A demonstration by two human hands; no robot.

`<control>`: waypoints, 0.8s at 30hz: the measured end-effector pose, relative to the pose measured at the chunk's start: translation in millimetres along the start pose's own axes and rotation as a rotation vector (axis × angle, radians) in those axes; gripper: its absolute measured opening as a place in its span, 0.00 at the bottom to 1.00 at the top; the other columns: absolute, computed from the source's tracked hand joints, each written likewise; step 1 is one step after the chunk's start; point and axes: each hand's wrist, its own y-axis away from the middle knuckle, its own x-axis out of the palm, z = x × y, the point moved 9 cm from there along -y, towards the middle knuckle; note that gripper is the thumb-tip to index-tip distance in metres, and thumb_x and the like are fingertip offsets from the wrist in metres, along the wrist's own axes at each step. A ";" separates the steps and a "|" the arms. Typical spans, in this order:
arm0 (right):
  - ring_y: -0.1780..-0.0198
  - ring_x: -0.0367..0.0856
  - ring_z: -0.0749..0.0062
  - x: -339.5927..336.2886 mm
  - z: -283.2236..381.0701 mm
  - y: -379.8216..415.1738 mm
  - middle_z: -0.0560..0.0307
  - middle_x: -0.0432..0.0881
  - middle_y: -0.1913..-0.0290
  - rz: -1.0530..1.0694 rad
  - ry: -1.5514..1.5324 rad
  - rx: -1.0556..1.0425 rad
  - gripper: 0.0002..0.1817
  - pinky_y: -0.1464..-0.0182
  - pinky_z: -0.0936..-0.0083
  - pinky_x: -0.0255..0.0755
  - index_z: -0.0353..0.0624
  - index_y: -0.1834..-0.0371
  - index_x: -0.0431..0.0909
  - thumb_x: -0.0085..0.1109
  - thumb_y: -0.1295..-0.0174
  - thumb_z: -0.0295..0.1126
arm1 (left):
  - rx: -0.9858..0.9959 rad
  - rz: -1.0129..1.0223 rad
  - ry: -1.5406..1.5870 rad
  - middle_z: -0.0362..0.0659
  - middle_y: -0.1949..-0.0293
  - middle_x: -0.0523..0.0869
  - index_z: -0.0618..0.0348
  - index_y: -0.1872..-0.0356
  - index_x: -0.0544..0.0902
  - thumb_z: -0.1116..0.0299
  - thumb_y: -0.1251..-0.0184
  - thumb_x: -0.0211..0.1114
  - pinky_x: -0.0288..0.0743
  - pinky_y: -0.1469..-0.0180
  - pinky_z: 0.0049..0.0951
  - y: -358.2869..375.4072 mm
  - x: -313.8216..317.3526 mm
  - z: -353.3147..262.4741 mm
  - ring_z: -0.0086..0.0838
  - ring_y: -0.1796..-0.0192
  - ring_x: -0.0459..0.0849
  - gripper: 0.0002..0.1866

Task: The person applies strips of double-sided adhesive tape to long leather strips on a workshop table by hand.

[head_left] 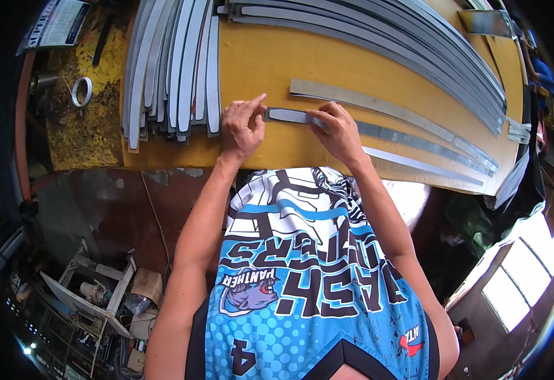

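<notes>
A long dark grey strip [388,133] lies across the yellow table, with a narrower pale strip [286,115] with a rounded end on top of its left end. My right hand [338,132] is closed, thumb and fingers pinching the pale strip over the grey one. Just beyond the strip's left end, my left hand [244,126] has its thumb and forefinger apart, with nothing visible between them. Behind it runs a tan-grey strip [353,98]. Closer to me, a thin white strip [416,166] extends from beside my right wrist towards the right.
Layered grey and white strips [174,69] hang together at the left of the yellow table [258,60]. A long curved stack of grey strips [391,41] fills the back right. A white tape roll [82,92] sits on the stained left surface. A wooden frame [90,288] stands below left.
</notes>
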 end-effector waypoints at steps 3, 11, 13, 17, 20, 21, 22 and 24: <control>0.55 0.79 0.58 -1.3 0.5 0.2 0.55 0.80 0.60 -0.011 -0.009 -0.009 0.13 0.52 0.65 0.75 0.49 0.57 0.86 0.69 0.47 0.30 | -0.018 0.016 0.023 0.38 0.62 0.88 0.54 0.41 0.79 0.80 0.49 0.61 0.72 0.47 0.35 1.9 1.8 3.3 0.33 0.56 0.81 0.29; 0.54 0.79 0.56 0.7 -0.5 0.6 0.54 0.80 0.57 0.010 -0.004 -0.012 0.16 0.52 0.65 0.75 0.49 0.53 0.85 0.70 0.47 0.30 | -0.014 0.040 0.021 0.37 0.62 0.87 0.53 0.37 0.77 0.79 0.47 0.63 0.72 0.47 0.35 2.1 2.7 3.0 0.31 0.55 0.81 0.31; 0.54 0.79 0.56 1.5 -2.2 0.4 0.54 0.80 0.57 0.017 -0.003 -0.003 0.16 0.52 0.65 0.75 0.49 0.53 0.85 0.70 0.47 0.30 | -0.034 0.039 0.038 0.37 0.62 0.87 0.53 0.36 0.76 0.80 0.47 0.63 0.71 0.47 0.36 2.5 2.5 4.7 0.31 0.55 0.81 0.32; 0.54 0.79 0.56 3.1 -3.4 0.5 0.54 0.80 0.58 0.019 0.003 -0.021 0.16 0.51 0.64 0.75 0.49 0.53 0.86 0.70 0.47 0.30 | -0.018 0.053 0.008 0.37 0.62 0.86 0.54 0.35 0.75 0.80 0.46 0.63 0.71 0.44 0.35 2.8 3.9 2.8 0.30 0.55 0.80 0.32; 0.54 0.79 0.56 1.4 -1.5 0.3 0.54 0.80 0.58 0.009 0.005 -0.035 0.16 0.51 0.64 0.75 0.48 0.53 0.86 0.70 0.47 0.30 | -0.003 0.049 -0.002 0.36 0.61 0.87 0.52 0.39 0.78 0.79 0.47 0.64 0.71 0.46 0.34 1.6 2.8 1.2 0.31 0.55 0.80 0.29; 0.55 0.79 0.56 0.6 -0.1 0.1 0.54 0.80 0.58 0.001 0.004 -0.045 0.16 0.52 0.63 0.75 0.48 0.53 0.86 0.70 0.47 0.30 | 0.006 0.050 -0.014 0.36 0.60 0.87 0.50 0.43 0.81 0.78 0.47 0.65 0.71 0.48 0.34 1.0 2.1 0.5 0.32 0.55 0.80 0.26; 0.55 0.79 0.56 -0.2 1.2 -0.2 0.54 0.80 0.58 -0.004 0.003 -0.047 0.16 0.52 0.63 0.75 0.48 0.53 0.86 0.70 0.47 0.30 | 0.010 0.048 -0.017 0.36 0.60 0.87 0.50 0.43 0.81 0.78 0.47 0.65 0.71 0.48 0.34 0.1 2.2 -0.5 0.32 0.55 0.80 0.26; 0.54 0.79 0.58 2.3 -0.9 -1.0 0.56 0.80 0.59 0.016 0.024 -0.001 0.14 0.50 0.65 0.74 0.49 0.56 0.86 0.69 0.48 0.30 | 0.043 0.020 -0.051 0.36 0.59 0.87 0.50 0.51 0.84 0.77 0.47 0.66 0.71 0.49 0.34 -0.4 0.9 -4.8 0.33 0.55 0.80 0.20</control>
